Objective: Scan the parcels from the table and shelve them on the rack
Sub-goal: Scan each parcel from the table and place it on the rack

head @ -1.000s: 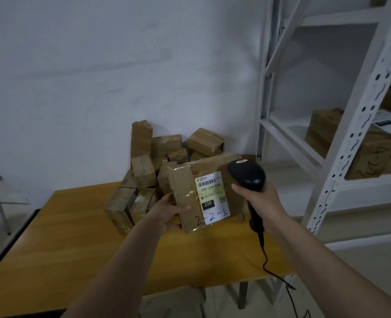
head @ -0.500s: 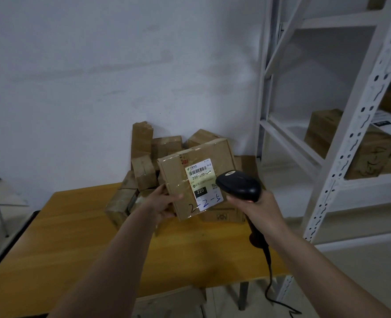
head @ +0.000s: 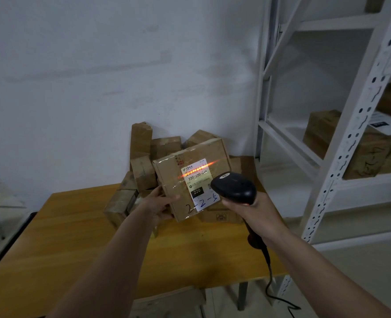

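Scan in progress: an orange beam lies across the barcode on the parcel's label (head: 199,180), just right of centre frame. The left hand (head: 160,203) grips the parcel (head: 185,177) by its lower left corner, thumb on the front face, tilting it up above the table (head: 75,237). The right hand (head: 256,210) is wrapped round the scanner (head: 234,187), whose head points at the label. Next, I'd judge, comes a turn toward the rack (head: 350,143) at right, finding a free shelf spot. The parcel is a flat brown box under glossy tape, with "220" printed and "2-2-5" handwritten. More parcels (head: 144,161) are heaped behind it.
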